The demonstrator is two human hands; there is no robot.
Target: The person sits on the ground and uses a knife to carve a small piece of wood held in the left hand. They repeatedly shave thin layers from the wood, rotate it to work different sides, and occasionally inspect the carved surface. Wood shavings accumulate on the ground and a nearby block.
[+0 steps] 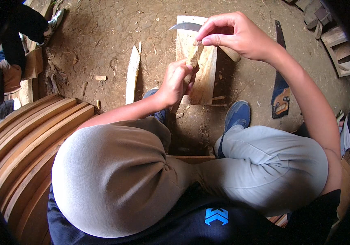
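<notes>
Working remotely, I had the left hand closed round a rough piece of wood above the plank. The right hand's thumb and fingertips met at its upper end; whether they gripped it, I couldn't tell. A curved blade showed left of those fingers, a wooden handle below that hand. On the ground rightward lay a handsaw; leftward, a pale split stick.

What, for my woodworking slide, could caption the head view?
Left hand gripping rough wood, right hand at its tip, over a pale board, with a handsaw on the dirt floor.
</notes>
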